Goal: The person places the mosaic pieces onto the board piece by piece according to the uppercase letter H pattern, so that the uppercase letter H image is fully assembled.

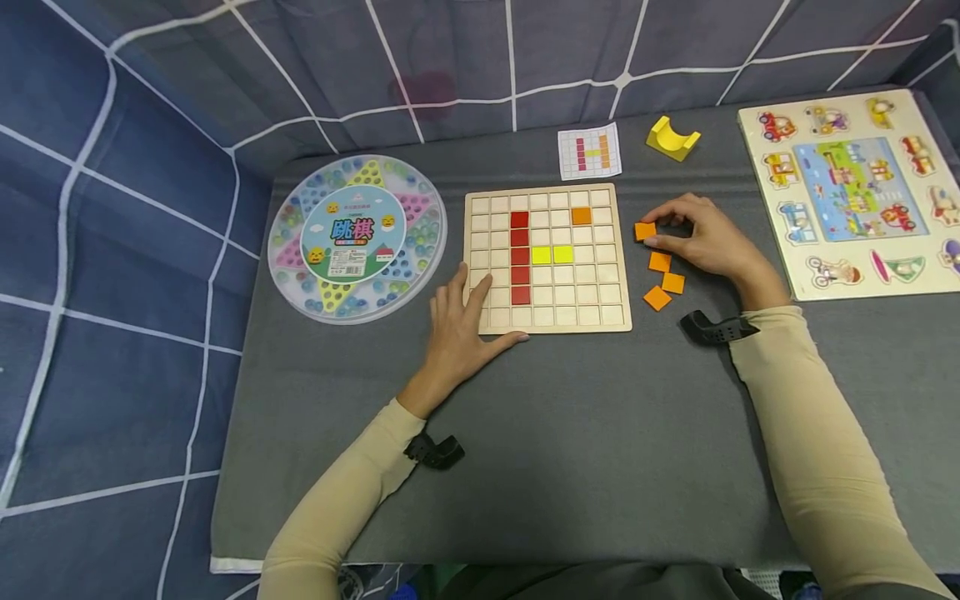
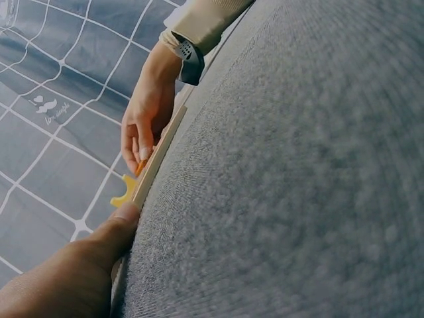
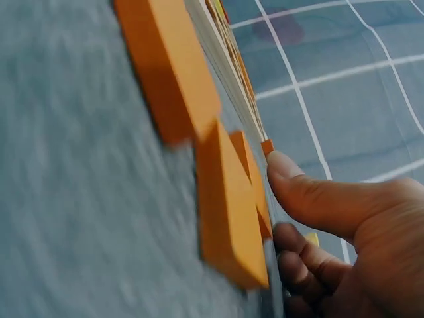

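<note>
A wooden grid board (image 1: pixel 551 318) lies mid-table, with a column of red squares (image 1: pixel 520 257), two yellow squares (image 1: pixel 552 255) and one orange square (image 1: pixel 581 216) in its cells. My left hand (image 1: pixel 456 337) rests at its lower left corner, fingers spread over the left edge and thumb along the front edge. Right of the board, my right hand (image 1: pixel 697 233) pinches an orange square tile (image 1: pixel 645 232) between thumb and fingers. Several loose orange tiles (image 1: pixel 657 297) lie just below it on the cloth; the right wrist view shows these tiles (image 3: pixel 228 212) close up beside the thumb.
A small pattern card (image 1: pixel 589 152) lies behind the board, and a yellow curved block (image 1: pixel 672 139) sits to its right. At the left is a round Chinese checkers box (image 1: pixel 358 300). A picture puzzle board (image 1: pixel 855 271) occupies the right side. Blue curtain (image 1: pixel 465 58) hangs behind the table.
</note>
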Demonstrator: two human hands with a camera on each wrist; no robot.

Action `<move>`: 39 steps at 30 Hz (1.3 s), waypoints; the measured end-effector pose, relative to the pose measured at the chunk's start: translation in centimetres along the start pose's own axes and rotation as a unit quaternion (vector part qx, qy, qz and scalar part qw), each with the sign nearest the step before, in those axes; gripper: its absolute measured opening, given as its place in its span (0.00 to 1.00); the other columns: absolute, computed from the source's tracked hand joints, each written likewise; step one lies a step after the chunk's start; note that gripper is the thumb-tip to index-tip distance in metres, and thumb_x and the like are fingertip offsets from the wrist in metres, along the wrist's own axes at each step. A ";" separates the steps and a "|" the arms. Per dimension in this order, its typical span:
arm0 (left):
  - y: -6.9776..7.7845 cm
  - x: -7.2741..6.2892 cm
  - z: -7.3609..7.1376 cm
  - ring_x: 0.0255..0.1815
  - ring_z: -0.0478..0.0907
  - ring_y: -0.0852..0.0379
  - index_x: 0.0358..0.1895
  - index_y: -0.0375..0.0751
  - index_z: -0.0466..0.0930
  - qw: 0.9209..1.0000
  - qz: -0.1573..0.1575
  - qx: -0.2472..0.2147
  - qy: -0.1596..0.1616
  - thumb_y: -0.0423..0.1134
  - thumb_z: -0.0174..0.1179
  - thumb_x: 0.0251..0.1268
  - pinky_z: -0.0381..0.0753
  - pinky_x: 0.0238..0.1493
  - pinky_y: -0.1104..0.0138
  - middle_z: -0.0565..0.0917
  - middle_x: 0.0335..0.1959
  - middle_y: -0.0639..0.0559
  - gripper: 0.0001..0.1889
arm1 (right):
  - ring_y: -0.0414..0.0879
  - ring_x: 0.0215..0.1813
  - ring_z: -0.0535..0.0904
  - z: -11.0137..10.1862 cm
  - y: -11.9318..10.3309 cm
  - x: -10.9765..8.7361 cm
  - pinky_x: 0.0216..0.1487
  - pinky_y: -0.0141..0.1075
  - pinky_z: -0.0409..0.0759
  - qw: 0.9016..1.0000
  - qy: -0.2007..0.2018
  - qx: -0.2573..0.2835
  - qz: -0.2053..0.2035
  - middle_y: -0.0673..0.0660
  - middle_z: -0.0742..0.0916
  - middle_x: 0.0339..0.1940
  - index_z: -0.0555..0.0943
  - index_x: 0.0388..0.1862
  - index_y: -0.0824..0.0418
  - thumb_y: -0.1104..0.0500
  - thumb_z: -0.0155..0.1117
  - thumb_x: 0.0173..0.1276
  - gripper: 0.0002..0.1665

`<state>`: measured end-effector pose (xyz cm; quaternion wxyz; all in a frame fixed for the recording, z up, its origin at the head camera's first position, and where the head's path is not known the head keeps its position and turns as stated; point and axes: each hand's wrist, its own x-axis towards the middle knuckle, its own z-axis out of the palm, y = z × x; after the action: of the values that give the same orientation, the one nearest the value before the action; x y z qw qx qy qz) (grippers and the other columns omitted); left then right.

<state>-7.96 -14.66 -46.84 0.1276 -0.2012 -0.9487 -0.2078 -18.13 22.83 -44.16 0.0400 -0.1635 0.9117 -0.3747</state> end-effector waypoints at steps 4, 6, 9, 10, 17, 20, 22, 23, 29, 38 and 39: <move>0.0 0.0 0.0 0.45 0.64 0.42 0.69 0.40 0.68 1.000 0.000 0.000 0.003 0.67 0.72 0.43 0.63 0.47 0.53 0.60 0.73 0.30 0.51 | 0.51 0.44 0.64 0.6 -1.2 0.4 0.49 0.47 0.55 1.000 0.007 -0.010 -0.003 0.62 0.78 0.41 0.83 0.53 0.64 0.62 0.69 0.65 0.18; 0.0 0.0 -0.1 0.44 0.64 0.43 0.69 0.40 0.69 1.000 0.000 0.000 0.004 0.67 0.72 0.43 0.63 0.47 0.53 0.60 0.73 0.30 0.51 | 0.52 0.44 0.64 1.0 -1.9 0.6 0.48 0.47 0.54 1.000 0.006 -0.016 -0.007 0.62 0.78 0.40 0.83 0.52 0.64 0.62 0.70 0.63 0.18; 0.0 0.0 -0.1 0.44 0.64 0.43 0.69 0.40 0.68 1.000 -0.001 -0.001 0.002 0.68 0.71 0.44 0.63 0.47 0.53 0.59 0.73 0.30 0.51 | 0.52 0.43 0.64 1.6 -2.9 0.9 0.46 0.47 0.52 1.000 -0.006 -0.022 -0.018 0.61 0.77 0.39 0.83 0.52 0.63 0.62 0.72 0.62 0.19; 0.0 0.1 -0.1 0.44 0.64 0.43 0.69 0.40 0.68 1.000 -0.001 -0.002 0.000 0.68 0.71 0.44 0.63 0.47 0.53 0.59 0.73 0.30 0.51 | 0.52 0.43 0.64 1.8 -3.2 1.0 0.46 0.46 0.51 0.999 -0.009 -0.022 -0.021 0.61 0.76 0.39 0.83 0.52 0.62 0.62 0.72 0.61 0.19; 0.0 0.1 -0.2 0.44 0.64 0.43 0.69 0.40 0.69 1.000 -0.003 -0.001 0.004 0.67 0.72 0.43 0.63 0.47 0.53 0.60 0.73 0.30 0.51 | 0.53 0.46 0.65 3.1 -4.9 2.7 0.49 0.49 0.51 0.999 -0.021 -0.002 -0.032 0.61 0.78 0.41 0.83 0.51 0.62 0.61 0.72 0.62 0.19; 0.0 0.0 -0.2 0.44 0.64 0.43 0.69 0.40 0.69 1.000 -0.002 0.001 0.004 0.67 0.72 0.43 0.63 0.47 0.53 0.60 0.73 0.30 0.51 | 0.54 0.46 0.66 3.8 -5.1 3.4 0.50 0.49 0.52 0.999 -0.021 0.002 -0.034 0.61 0.79 0.41 0.82 0.51 0.62 0.60 0.73 0.61 0.19; 0.0 0.0 -0.2 0.45 0.64 0.43 0.69 0.39 0.69 1.000 -0.001 0.001 0.003 0.67 0.72 0.43 0.63 0.47 0.53 0.60 0.73 0.30 0.51 | 0.53 0.45 0.66 4.1 -5.1 3.7 0.49 0.48 0.52 0.999 -0.016 0.004 -0.031 0.62 0.79 0.40 0.83 0.50 0.62 0.59 0.74 0.60 0.19; 0.0 0.0 -0.3 0.45 0.64 0.43 0.68 0.39 0.69 1.000 0.000 0.001 0.004 0.67 0.72 0.43 0.63 0.47 0.53 0.60 0.73 0.30 0.51 | 0.53 0.45 0.66 4.2 -5.1 3.8 0.49 0.47 0.52 0.999 -0.014 0.004 -0.030 0.61 0.79 0.40 0.83 0.50 0.63 0.59 0.74 0.60 0.19; 0.2 0.0 0.0 0.45 0.64 0.43 0.69 0.40 0.68 1.000 -0.002 -0.003 0.008 0.67 0.72 0.42 0.63 0.48 0.53 0.60 0.73 0.30 0.51 | 0.54 0.45 0.67 4.4 -4.9 3.8 0.48 0.47 0.53 1.000 -0.009 -0.008 -0.025 0.61 0.79 0.39 0.83 0.48 0.63 0.59 0.76 0.58 0.19; 0.1 0.1 0.1 0.46 0.65 0.42 0.68 0.39 0.69 1.000 -0.001 -0.001 0.008 0.66 0.73 0.43 0.64 0.49 0.51 0.61 0.72 0.30 0.51 | 0.55 0.49 0.67 4.6 -4.8 4.0 0.49 0.48 0.52 1.000 -0.017 -0.014 -0.018 0.61 0.79 0.43 0.84 0.48 0.61 0.59 0.74 0.59 0.18; 0.0 0.1 0.1 0.46 0.65 0.42 0.68 0.39 0.69 1.000 -0.001 -0.001 0.007 0.66 0.73 0.43 0.63 0.49 0.52 0.61 0.72 0.30 0.51 | 0.55 0.49 0.67 4.7 -4.8 4.0 0.49 0.48 0.52 1.000 -0.016 -0.012 -0.015 0.61 0.79 0.43 0.84 0.48 0.61 0.59 0.74 0.60 0.18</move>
<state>-8.04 -14.53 -46.92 0.1344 -0.1989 -0.9477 -0.2102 -19.67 15.16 -43.97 0.0473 -0.1838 0.9130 -0.3612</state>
